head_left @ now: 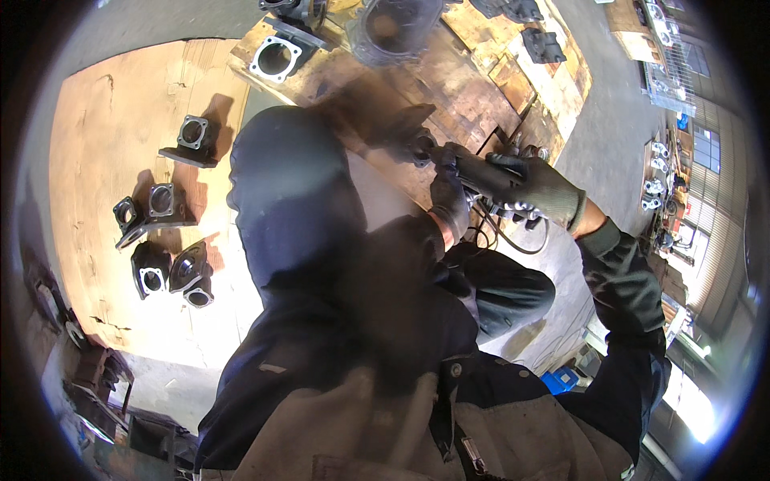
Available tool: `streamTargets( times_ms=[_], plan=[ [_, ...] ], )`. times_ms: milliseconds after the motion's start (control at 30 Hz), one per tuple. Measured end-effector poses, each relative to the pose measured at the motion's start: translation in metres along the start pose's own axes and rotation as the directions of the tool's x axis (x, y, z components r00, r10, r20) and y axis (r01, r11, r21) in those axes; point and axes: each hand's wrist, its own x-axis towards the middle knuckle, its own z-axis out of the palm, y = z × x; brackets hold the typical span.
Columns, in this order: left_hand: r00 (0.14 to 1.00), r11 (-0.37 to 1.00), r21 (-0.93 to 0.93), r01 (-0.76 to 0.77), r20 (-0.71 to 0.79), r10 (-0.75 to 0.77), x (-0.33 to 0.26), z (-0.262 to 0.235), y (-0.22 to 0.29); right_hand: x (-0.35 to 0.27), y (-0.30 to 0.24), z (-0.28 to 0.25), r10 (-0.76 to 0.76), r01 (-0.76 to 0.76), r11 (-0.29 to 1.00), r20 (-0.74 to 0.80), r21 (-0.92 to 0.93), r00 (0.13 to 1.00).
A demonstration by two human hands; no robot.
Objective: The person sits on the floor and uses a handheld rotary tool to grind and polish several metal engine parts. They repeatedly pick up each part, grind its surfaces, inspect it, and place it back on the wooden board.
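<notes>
My right hand (549,191), in a grey-green work glove, is closed round the body of a dark, tube-shaped power tool (485,175). A thin dark cord (513,243) loops below it. My gloved left hand (451,195) is closed on the front of the same tool, its wrist bare between glove and sleeve. The tool's front end points left, towards a dark metal casting (405,124) on the wooden boards. That casting is blurred and shaded, and I cannot tell whether the tool touches it.
A wooden panel (96,200) on the left bears several dark castings with square flanges (163,200). More castings (275,58) stand on the far wooden boards (553,88). My knees (293,192) are close to both surfaces. A blue object (560,380) lies at lower right; racks with parts (654,184) stand beyond.
</notes>
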Motion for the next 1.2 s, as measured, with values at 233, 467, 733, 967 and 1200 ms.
streamTargets(
  times_ms=[233,467,733,967,1200],
  plan=[
    [0.999,0.998,0.062,0.013,-0.034,-0.011,0.000,0.002,-0.004,-0.008,-0.012,-0.015,0.346,-0.403,0.826,0.209,0.396,0.915],
    [0.998,1.000,-0.003,-0.025,0.064,0.025,0.015,-0.016,-0.008,-0.019,0.014,0.023,-0.108,0.102,0.992,-0.093,-0.071,0.990],
    [0.999,0.990,0.134,-0.043,-0.002,0.044,0.004,-0.007,-0.002,-0.006,0.002,0.008,0.118,-0.114,0.985,-0.020,0.128,0.993],
    [1.000,0.998,0.064,-0.010,0.021,0.009,0.004,-0.003,-0.006,0.000,-0.009,-0.014,0.330,-0.370,0.863,0.170,0.344,0.928],
    [1.000,1.000,0.015,0.010,0.012,-0.010,0.008,-0.007,-0.006,-0.006,0.002,0.004,0.237,-0.240,0.941,0.041,0.237,0.971]
  ],
)
